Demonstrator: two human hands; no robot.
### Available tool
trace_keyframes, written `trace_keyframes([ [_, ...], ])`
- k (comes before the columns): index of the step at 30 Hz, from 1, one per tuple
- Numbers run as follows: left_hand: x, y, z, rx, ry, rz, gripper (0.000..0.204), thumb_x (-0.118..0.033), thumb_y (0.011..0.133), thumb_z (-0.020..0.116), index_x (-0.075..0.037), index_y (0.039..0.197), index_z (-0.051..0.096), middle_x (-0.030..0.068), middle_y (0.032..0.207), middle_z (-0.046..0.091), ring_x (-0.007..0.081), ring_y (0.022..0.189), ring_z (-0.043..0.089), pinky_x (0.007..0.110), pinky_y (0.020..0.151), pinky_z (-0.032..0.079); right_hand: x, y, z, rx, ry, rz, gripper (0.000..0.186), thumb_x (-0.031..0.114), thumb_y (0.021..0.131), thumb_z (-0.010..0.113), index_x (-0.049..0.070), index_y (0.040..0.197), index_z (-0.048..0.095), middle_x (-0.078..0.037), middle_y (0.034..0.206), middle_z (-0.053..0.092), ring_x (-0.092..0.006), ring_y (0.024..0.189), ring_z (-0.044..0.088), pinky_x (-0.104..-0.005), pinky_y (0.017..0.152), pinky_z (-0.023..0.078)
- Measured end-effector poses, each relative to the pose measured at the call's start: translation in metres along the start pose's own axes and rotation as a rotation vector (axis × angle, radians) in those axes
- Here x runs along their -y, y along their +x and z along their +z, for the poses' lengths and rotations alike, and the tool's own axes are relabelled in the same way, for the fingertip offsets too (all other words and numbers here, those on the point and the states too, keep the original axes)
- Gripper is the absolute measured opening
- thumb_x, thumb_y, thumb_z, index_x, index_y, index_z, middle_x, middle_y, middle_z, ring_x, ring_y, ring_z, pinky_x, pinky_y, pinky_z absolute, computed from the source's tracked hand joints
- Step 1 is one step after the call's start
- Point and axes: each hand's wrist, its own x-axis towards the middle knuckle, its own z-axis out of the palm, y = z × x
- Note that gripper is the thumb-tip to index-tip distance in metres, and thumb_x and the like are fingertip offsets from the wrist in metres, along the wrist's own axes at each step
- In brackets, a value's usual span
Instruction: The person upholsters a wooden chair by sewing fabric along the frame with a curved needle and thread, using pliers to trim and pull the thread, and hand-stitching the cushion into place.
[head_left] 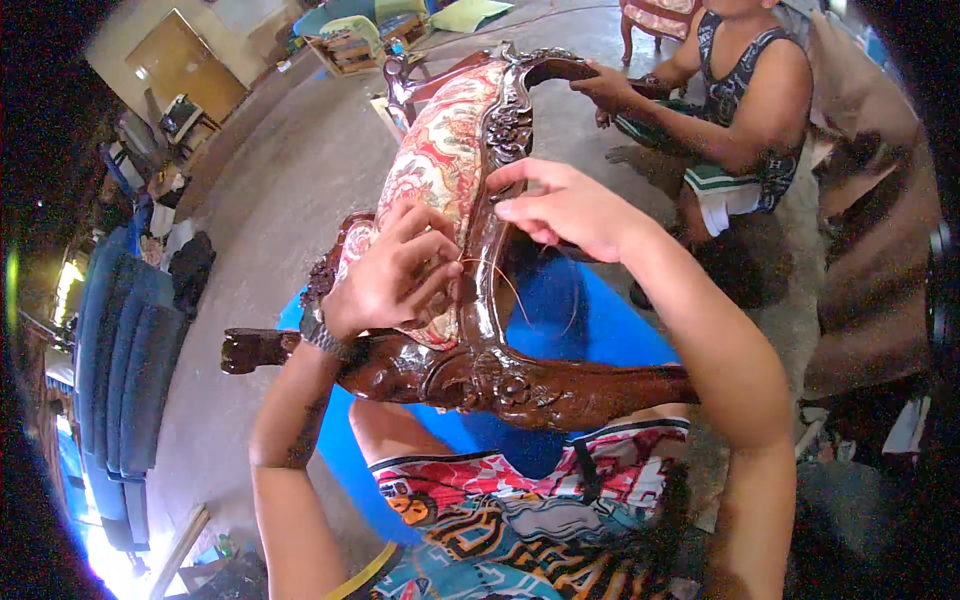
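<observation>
A dark, glossy carved wooden chair frame (487,300) with red and cream floral upholstery (440,135) lies tilted across my lap. My left hand (400,265) is over the upholstery's lower part, fingers bent and pinched at its edge along the wooden rail. From those fingertips a thin orange-brown strand (500,272) curves right and downward. My right hand (560,205) is by the rail's right side, farther up, with thumb and forefinger curled close together. Whatever lies between them is too small to make out. A dark watch is on my left wrist.
At the far right a seated person (740,110) has a hand on the frame's far end. A blue surface (600,315) is beneath the frame. Dark blue padded panels (125,350) stand at left. Another upholstered chair (655,20) and a wooden crate (345,50) are farther back.
</observation>
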Motion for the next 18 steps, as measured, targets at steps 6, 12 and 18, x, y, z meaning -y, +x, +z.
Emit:
trace_keyframes([
  [6,0.002,-0.003,-0.001,0.021,-0.151,-0.123,0.025,-0.010,0.078,0.072,-0.005,0.100,0.062,0.0098,0.105,0.054,0.0232,0.100,0.053,0.035,0.090,0.042,-0.007,-0.008,-0.016,-0.085,-0.055,0.063,0.035,0.013,0.087,0.061,0.005,0.119,0.051,0.001,0.072,0.051,-0.0054,0.059,0.045,-0.0198,0.048,0.033],
  [12,-0.002,-0.009,0.005,-0.108,-0.381,-0.177,0.060,-0.007,0.072,0.075,-0.005,0.125,0.047,0.0086,0.107,0.053,0.0190,0.102,0.054,0.033,0.093,0.044,-0.016,-0.012,-0.028,-0.226,-0.385,0.073,0.039,0.016,0.087,0.063,0.005,0.121,0.050,-0.001,0.075,0.055,-0.0086,0.061,0.048,-0.0239,0.053,0.040],
  [18,0.009,-0.015,-0.005,-0.119,-0.317,-0.252,0.040,0.001,0.075,0.062,0.000,0.114,0.054,0.0112,0.110,0.053,0.0210,0.108,0.050,0.035,0.094,0.041,-0.020,-0.033,0.001,-0.468,-0.927,-0.618,0.024,0.023,0.079,0.067,0.003,0.092,0.063,-0.013,0.086,0.062,-0.0326,0.084,0.061,-0.0402,0.078,0.047],
])
